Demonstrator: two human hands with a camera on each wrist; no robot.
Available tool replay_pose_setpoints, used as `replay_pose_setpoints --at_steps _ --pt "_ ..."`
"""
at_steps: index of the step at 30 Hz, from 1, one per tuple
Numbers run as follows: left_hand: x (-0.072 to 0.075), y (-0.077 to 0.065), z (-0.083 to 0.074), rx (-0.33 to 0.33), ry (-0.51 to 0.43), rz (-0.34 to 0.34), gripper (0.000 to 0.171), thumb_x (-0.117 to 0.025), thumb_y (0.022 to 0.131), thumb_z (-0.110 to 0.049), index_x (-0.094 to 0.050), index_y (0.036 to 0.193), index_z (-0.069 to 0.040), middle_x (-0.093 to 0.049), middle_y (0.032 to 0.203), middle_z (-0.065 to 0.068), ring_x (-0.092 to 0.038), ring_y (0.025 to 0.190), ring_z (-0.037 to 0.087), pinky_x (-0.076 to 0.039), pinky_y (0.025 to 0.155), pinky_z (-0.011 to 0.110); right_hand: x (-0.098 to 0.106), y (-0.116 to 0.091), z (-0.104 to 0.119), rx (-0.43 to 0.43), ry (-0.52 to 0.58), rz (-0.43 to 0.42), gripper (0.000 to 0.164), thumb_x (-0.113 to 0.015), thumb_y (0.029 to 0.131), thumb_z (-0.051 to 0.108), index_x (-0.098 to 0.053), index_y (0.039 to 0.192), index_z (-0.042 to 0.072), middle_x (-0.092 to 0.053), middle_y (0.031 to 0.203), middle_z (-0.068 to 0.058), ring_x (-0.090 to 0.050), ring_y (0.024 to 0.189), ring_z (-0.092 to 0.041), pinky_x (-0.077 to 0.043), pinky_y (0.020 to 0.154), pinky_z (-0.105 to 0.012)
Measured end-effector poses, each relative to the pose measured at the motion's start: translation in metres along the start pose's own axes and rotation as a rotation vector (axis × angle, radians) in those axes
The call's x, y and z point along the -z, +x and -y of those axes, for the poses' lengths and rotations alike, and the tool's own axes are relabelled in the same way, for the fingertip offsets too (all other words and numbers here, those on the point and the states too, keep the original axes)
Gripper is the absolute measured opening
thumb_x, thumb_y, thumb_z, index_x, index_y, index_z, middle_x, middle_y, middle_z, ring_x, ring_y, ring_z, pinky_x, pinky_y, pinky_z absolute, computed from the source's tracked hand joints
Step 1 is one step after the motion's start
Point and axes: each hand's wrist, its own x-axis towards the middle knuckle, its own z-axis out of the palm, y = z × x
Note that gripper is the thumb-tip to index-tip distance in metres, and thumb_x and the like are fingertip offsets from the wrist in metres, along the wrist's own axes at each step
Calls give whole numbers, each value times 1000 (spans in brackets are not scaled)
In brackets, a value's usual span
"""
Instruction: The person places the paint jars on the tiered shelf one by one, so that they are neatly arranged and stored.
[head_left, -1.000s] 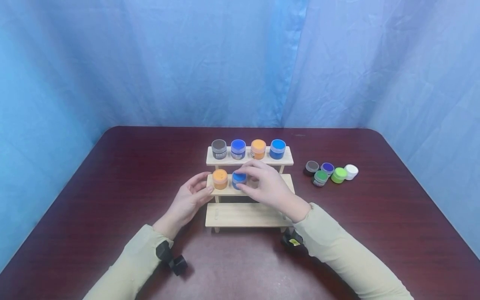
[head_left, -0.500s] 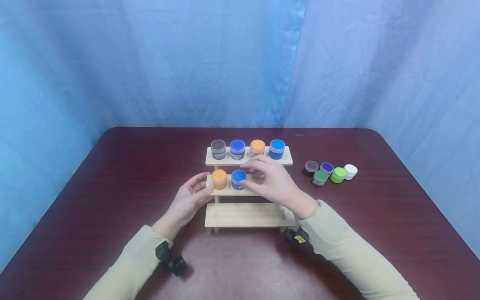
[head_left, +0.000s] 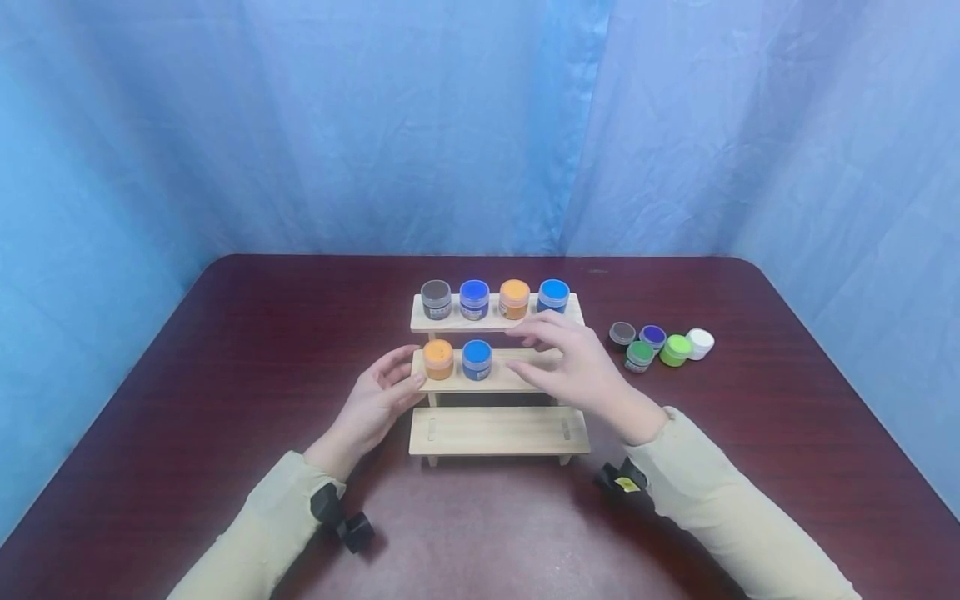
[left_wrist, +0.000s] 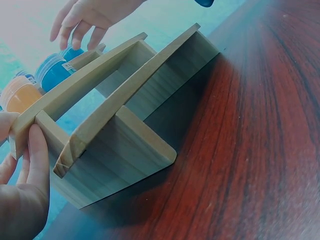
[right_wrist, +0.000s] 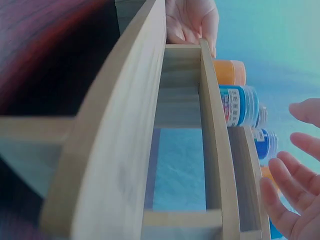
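Note:
A three-tier wooden display stand (head_left: pixel 499 432) stands on the table. My left hand (head_left: pixel 378 402) grips the left end of its middle shelf, thumb and fingers on either side of the board in the left wrist view. On that shelf sit an orange paint jar (head_left: pixel 438 360) and a blue paint jar (head_left: pixel 477 361), side by side and upright. My right hand (head_left: pixel 573 360) hovers over the shelf's right part, holding nothing, its fingers apart and loosely bent. The right wrist view shows the blue jar (right_wrist: pixel 239 106) well away from those fingers (right_wrist: pixel 287 187).
Along the top shelf stand a dark grey jar (head_left: pixel 437 300), a dark blue jar (head_left: pixel 474 300), an orange jar (head_left: pixel 514 300) and a blue jar (head_left: pixel 553 293). Right of the stand, several jars cluster on the table, among them a light green jar (head_left: pixel 677 351) and a white jar (head_left: pixel 701 343).
My right hand has let go of the blue jar on the middle shelf and drawn back to the right. The left hand keeps its grip on the shelf end.

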Motion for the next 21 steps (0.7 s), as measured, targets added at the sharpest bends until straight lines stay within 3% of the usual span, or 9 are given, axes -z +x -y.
replay_pose_setpoints --at_steps 8,16,21 --pt "0 0 0 -5 -7 7 56 -45 91 10 -25 143 6 -58 96 -5 -62 83 3 -54 82 18 15 -11 -10 17 -22 -41 35 -79 74 7 -68 107 3 -66 98 -8 -62 82 -18 -57 73 -33" --pt "1 -1 -1 -8 -2 7 56 -45 91 11 -25 143 6 -58 98 -5 -62 83 3 -54 82 18 28 -21 -25 20 -69 -102 33 -79 73 6 -69 104 7 -65 89 -3 -57 79 -13 -47 67 -15" --pt "0 -1 -2 -11 -8 10 56 -45 90 11 -25 143 7 -58 98 -4 -62 83 3 -54 82 18 41 -28 -36 -26 -101 -126 32 -79 72 3 -69 102 5 -65 93 -4 -56 79 -8 -50 70 -12"
